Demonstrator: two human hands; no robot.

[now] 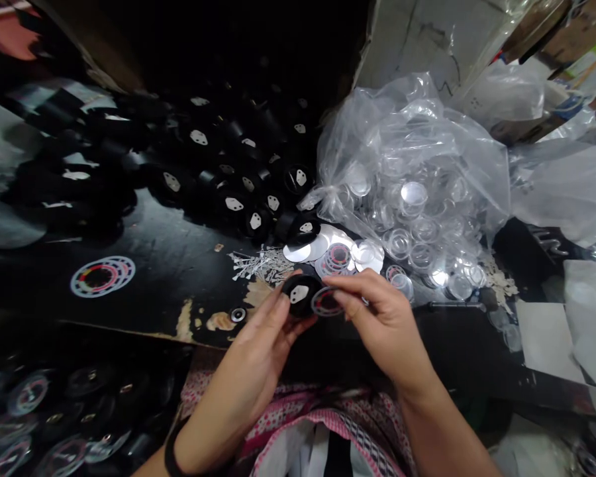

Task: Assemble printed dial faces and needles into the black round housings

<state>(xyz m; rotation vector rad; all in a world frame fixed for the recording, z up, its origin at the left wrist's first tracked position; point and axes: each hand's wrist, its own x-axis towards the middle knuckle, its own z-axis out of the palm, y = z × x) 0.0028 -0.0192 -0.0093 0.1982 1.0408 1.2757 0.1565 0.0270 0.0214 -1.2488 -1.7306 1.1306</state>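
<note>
A round black gauge housing [298, 294] with a pale metal plate in its middle sits in my left hand [265, 331], fingers wrapped round its side. Between the thumb and fingers of my right hand [377, 315] is a printed dial disc [324, 302], held close against the housing's right edge. Just beyond my hands lie silvery and printed discs [335, 255] in an overlapping pile. To their left is a heap of small white pointers [263, 264]. A small round metal-rimmed part [238, 315] rests left of my left hand.
Many black housings [233, 203] crowd the back of the dark table [179, 245]. A plastic bag [407, 126] spills clear covers [422, 228] at the right. More printed dials [102, 276] lie left; dial-faced gauges [30, 392] fill the lower left. White paper [549, 338] lies right.
</note>
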